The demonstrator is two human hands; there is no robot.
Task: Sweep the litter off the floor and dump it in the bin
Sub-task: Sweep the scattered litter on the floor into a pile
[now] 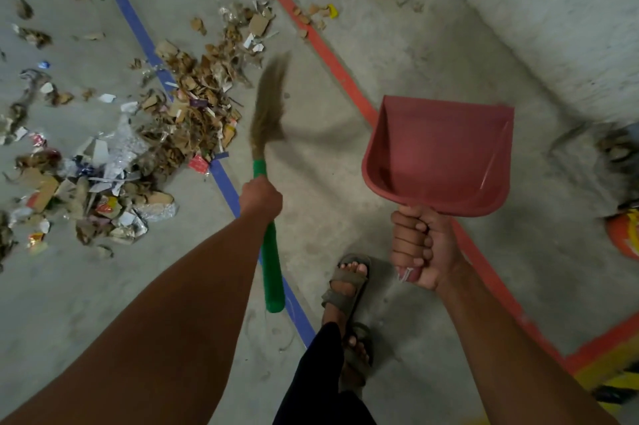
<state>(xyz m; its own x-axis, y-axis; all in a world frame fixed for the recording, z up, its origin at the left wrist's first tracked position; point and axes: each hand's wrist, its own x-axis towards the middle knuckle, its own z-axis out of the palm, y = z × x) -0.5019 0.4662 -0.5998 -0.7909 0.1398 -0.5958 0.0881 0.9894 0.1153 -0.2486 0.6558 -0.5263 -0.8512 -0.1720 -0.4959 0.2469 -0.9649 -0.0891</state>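
Head view. Left hand (260,197) gripping green handle of broom (268,161), fingers wrapped round it partway along, handle end projecting back past the forearm. Bristle head blurred, raised just beside the right edge of the litter (179,106). Litter heaped on concrete floor (328,234) at left: torn cardboard, paper scraps, foil wrappers, spread across the blue floor line (138,30); thinner scatter at top, on both sides of the red floor line (328,61). Right hand (420,248) gripping handle of red dustpan (439,154), fingers curled tight round it, pan held up off the floor, open mouth facing away, inside bare. Sandalled foot (345,282) planted between the two lines. Orange object (624,234) partly cut off at right edge, identity unclear.
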